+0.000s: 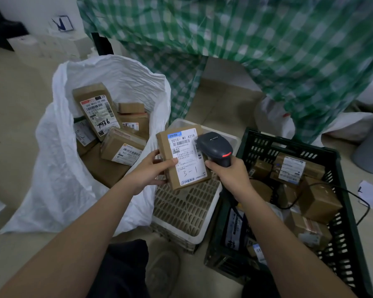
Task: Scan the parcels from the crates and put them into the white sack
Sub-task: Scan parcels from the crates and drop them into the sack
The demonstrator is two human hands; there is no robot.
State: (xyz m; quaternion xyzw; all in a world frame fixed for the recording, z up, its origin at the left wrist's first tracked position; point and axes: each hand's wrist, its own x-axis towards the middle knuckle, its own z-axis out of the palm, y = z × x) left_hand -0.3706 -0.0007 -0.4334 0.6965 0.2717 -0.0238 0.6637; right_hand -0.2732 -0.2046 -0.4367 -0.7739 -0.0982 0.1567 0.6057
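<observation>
Across the left of the floor, the white sack is being kept open by its own stiff folds, with several labelled cardboard parcels already lying inside. At the right, a dark green crate is being used as the source, more boxed parcels resting in it, and a white perforated crate is standing between sack and green crate, its visible floor bare. Behind all this a green checked cloth is hanging.

Over the white crate, a brown labelled parcel is being held label-up by the left hand, thumb pressed on the label's left side and fingers curled under the box edge. The black barcode scanner is being gripped around its handle by the right hand, its head being aimed down at the label's right edge, almost touching it.

A missed read is judged possible, since the scanner is being held very close and off to one side of the barcode. The thumb could also be covering printed code. The scanner cable is trailing across the green crate and could be snagged on parcels.
</observation>
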